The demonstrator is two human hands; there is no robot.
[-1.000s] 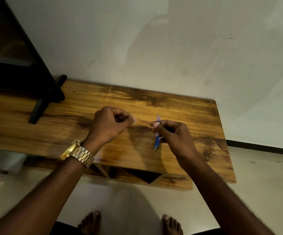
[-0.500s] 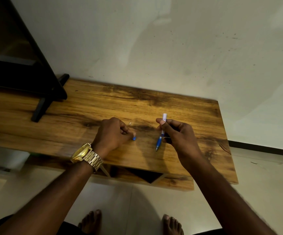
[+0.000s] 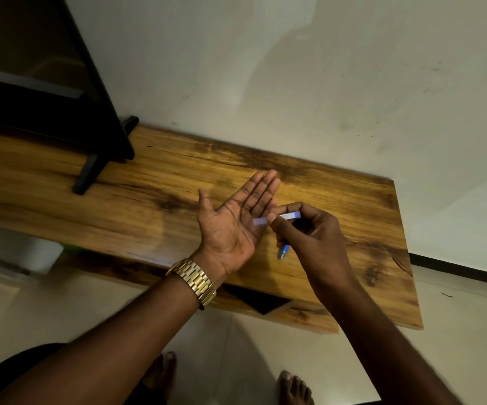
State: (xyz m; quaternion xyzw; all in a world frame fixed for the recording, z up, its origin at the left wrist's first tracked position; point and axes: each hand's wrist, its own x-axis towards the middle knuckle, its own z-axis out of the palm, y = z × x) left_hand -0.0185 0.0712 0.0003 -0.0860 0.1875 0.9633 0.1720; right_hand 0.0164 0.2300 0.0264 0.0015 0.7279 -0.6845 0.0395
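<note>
A home: television (image 3: 46, 97) on wooden stand (image 3: 338, 200), bare feet (image 3: 295, 387) on tiles (image 3: 455, 331).

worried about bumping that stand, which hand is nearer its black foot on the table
Left. The left hand is open, palm up, to the right of the black foot and apart from it. The right hand is farther right, beyond the left, gripping a pen.

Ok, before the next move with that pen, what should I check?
1. Right hand pinches the pale barrel: ok.
2. Left hand open, palm up, beside the barrel's free end: ok.
3. Left palm carries nothing visible: ok.
4. Barrel end touching the palm: cannot tell, blurred.
5. Blue tip below the right hand joined to the barrel: cannot tell.
6. Both hands over the table, so a dropped part would likely land there: ok.
</note>
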